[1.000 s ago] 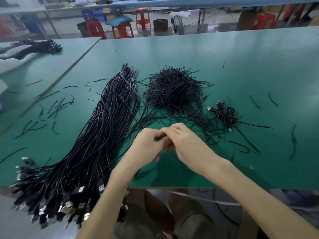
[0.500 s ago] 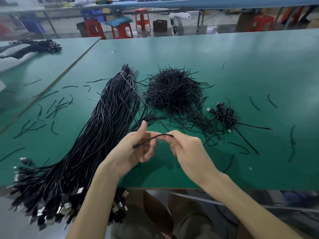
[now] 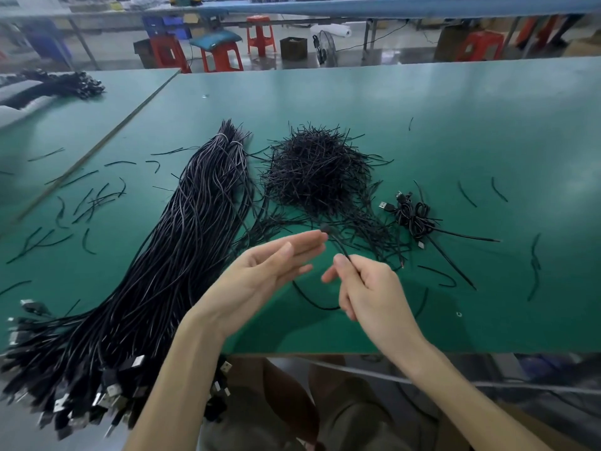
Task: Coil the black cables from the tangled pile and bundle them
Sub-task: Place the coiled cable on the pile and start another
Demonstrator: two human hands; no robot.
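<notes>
LEFT HAND RELEASED: STRAND NOW HELD BY RIGHT HAND ONLY

Since the frame 0.5 s earlier, the left hand [image 3: 260, 275] has let go of the short black strand [image 3: 337, 244] and opened. Its fingers [image 3: 302, 242] are straight, palm up, holding nothing. The right hand [image 3: 374, 294] pinches the strand between thumb and forefinger. The strand's far end stands up past the left fingertips, and the rest appears to hang in a loop below both hands. Both hands are above the near part of the table [image 3: 455, 131].

Location of task items: the sheaf of long black cables [image 3: 169, 255] lies on the table to the left, running away from the person, with its plug ends overhanging the near edge.

Probable faults
- Slip: the strand is held at 1 point only, so a loose pinch would likely drop it.
- Snag: the free end is close to the heap of short black strands [image 3: 318, 180], and a sweep through the heap could drag others out.
- Slide: the overhanging plugs load the near end of the sheaf, so pulling 1 cable could take neighbours with it or tip the sheaf off the table.

Count
- Hands: 2
- Strand in hand: 1
- Sheaf: 1, tied by 2 pale bands [image 3: 224, 137] at the far end
- Heap: 1
- Finished coil [image 3: 414, 216]: 1, right of the heap
- Loose strays on the table: too many and too overlapped for an exact count
</notes>
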